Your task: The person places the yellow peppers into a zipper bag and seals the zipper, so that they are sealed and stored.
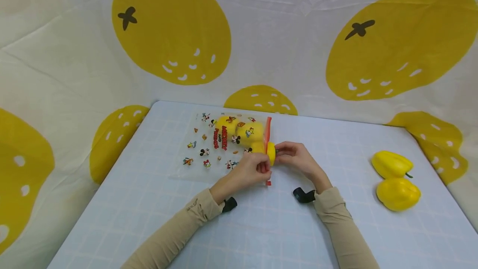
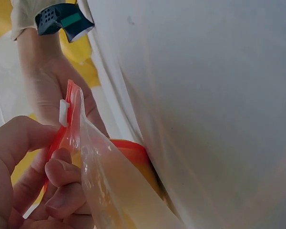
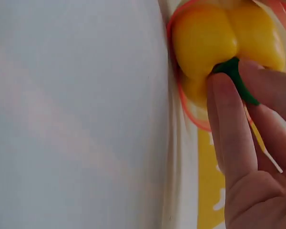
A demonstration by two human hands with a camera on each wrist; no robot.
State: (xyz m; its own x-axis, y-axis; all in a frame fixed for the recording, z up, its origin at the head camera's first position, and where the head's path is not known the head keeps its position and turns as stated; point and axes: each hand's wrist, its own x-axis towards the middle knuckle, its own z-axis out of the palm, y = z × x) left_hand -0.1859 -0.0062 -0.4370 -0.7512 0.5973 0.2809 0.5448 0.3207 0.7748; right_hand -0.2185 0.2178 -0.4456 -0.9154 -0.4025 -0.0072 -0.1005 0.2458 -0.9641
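A clear zip bag (image 1: 194,165) with cartoon prints and a red zip edge (image 1: 267,128) lies on the table, its mouth facing right. Several yellow bell peppers (image 1: 248,134) are inside it. My left hand (image 1: 251,168) pinches the near part of the red edge, beside a white slider (image 2: 63,113) in the left wrist view. At the mouth, another yellow bell pepper (image 3: 205,40) is partly inside, ringed by the red edge. With fingertips and thumb, my right hand (image 1: 298,159) holds that pepper by its green stem (image 3: 236,80).
Two more yellow bell peppers, one farther back (image 1: 390,164) and one nearer (image 1: 398,194), lie touching at the right of the table. The pale blue checked table (image 1: 261,227) meets a white cloth (image 1: 276,53) printed with large yellow fruit at its back and sides.
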